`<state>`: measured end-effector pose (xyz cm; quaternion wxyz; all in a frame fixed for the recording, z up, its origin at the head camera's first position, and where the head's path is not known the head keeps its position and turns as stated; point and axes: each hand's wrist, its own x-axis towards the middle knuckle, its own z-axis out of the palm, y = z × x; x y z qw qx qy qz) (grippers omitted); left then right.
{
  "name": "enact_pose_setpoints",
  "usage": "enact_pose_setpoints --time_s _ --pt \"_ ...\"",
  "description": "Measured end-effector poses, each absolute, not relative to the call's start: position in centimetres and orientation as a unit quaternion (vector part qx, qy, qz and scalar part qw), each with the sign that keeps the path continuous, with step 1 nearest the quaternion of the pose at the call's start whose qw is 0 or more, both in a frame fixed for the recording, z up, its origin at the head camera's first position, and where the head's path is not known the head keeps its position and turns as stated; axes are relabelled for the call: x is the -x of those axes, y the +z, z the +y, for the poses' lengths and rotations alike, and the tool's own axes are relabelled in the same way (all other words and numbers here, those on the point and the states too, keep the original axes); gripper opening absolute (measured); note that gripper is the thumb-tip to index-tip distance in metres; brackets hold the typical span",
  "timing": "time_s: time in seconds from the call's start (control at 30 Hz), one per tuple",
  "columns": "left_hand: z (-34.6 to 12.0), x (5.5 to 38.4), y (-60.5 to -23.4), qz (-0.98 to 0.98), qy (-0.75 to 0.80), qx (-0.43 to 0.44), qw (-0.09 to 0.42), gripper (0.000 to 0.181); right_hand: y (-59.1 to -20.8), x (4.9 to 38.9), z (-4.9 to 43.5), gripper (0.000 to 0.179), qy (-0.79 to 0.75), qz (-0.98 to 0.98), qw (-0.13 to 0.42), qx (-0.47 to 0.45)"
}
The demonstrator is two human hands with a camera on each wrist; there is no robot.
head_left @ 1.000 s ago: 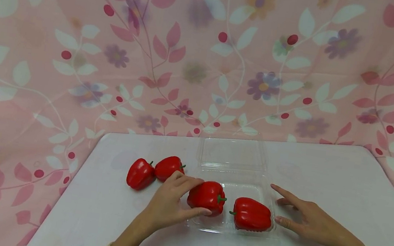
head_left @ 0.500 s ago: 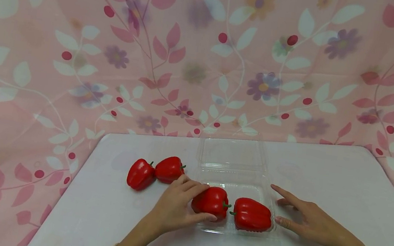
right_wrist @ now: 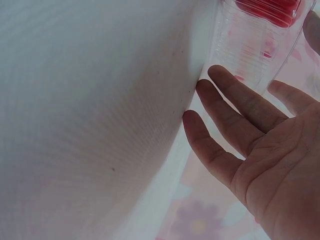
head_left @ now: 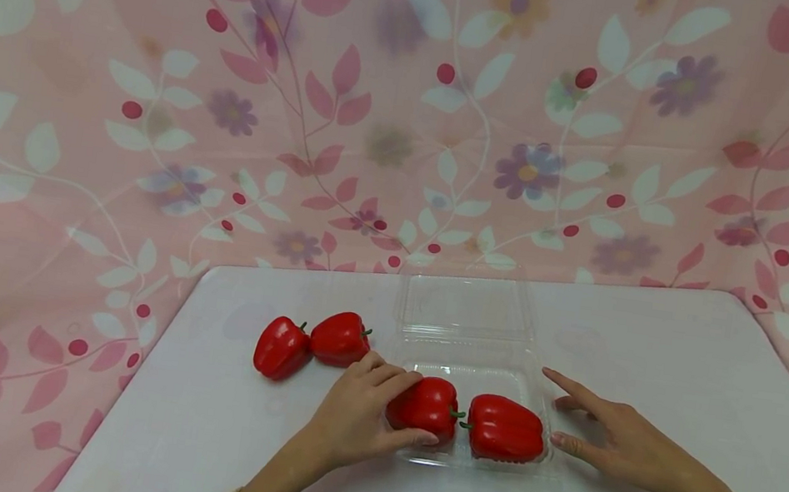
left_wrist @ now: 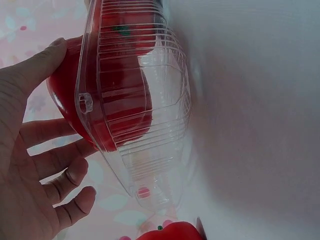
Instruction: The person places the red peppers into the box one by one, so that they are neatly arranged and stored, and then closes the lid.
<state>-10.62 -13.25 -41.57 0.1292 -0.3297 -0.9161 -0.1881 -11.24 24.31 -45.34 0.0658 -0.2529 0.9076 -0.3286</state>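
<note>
My left hand [head_left: 366, 414] holds a glossy red bell pepper [head_left: 427, 406] between thumb and fingers, in the left half of a clear plastic clamshell container [head_left: 490, 377]. Through the ribbed container wall [left_wrist: 165, 100] in the left wrist view, that pepper [left_wrist: 65, 85] shows with the thumb on one side and two fingers on the other. A second bell pepper [head_left: 506, 430] lies in the right half, the two green stems pointing at each other and nearly meeting. Beside the container's right side, my right hand [head_left: 613, 441] rests with fingers spread and relaxed, holding nothing.
Two more red bell peppers lie side by side on the white table [head_left: 651, 358]: one at the left [head_left: 282, 350], one behind my left hand [head_left: 340, 338]. The container's hinged lid [head_left: 465, 306] lies folded back toward the floral curtain [head_left: 398, 112].
My left hand has moved right and slightly nearer with its bell pepper, lowering it into the container until its stem nears the other pepper's. The right hand stays in place.
</note>
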Motion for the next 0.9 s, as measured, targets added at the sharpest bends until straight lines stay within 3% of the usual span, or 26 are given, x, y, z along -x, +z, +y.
enact_pose_setpoints --time_s 0.9 --pt "-12.80 10.35 -42.37 -0.930 -0.159 0.321 0.079 0.067 -45.21 11.10 24.23 0.079 -0.335 0.905 0.068 0.252"
